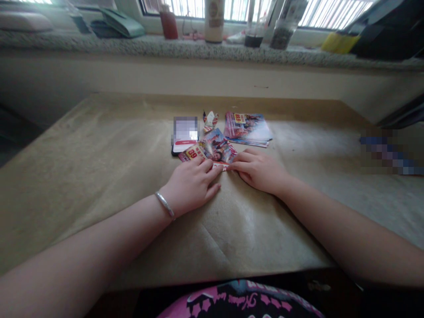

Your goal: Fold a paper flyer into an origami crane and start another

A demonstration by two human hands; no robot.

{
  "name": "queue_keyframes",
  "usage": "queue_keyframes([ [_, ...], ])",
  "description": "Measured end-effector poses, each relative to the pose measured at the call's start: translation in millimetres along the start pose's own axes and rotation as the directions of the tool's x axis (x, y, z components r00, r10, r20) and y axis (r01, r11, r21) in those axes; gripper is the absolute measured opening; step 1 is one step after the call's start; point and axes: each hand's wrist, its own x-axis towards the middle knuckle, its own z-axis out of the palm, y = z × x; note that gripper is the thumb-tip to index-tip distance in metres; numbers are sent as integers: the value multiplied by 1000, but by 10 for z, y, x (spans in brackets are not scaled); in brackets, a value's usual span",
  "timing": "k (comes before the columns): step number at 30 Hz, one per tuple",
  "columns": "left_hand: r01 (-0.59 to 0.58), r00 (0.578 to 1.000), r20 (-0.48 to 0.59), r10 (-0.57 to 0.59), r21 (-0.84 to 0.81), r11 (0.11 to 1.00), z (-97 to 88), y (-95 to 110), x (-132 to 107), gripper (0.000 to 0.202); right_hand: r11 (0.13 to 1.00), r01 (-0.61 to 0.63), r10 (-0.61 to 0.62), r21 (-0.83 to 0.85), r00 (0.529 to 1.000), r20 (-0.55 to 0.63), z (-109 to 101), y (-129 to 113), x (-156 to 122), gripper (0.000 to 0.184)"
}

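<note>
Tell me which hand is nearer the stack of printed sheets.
Right. The right hand lies just short of the stack, on its near side; the left hand is farther off, toward its near left.

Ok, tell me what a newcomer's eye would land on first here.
Probably the colorful printed sheet mid-table, with the left hand and right hand at its near edge. Next, the stack of similar sheets beyond the right hand, then the silver bangle on the left wrist.
</note>
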Motion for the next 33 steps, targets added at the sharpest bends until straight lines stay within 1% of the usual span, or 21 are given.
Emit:
queue_keyframes([
  [4, -7, 1000, -5, 7, 14, 1000, -4, -4, -6, 45, 999, 18, -17, -27, 999, 30, -32, 22, 2, 28],
  [15, -1, 1000, 13, 1, 28, 1000, -21, -7, -24, 47, 998, -27, 31, -53, 997, 76, -139, 98, -50, 27],
  [21, -3, 1000, 18, 3, 27, 1000, -28, -6, -21, 45, 994, -17, 30, -110, 993, 116, -162, 139, -82, 29],
  [33, 11, 1000, 20, -11, 26, 1000, -15, -5, -23, 45, 992, -6, 32, -127, 978, 207, -282, 191, -100, 36],
])
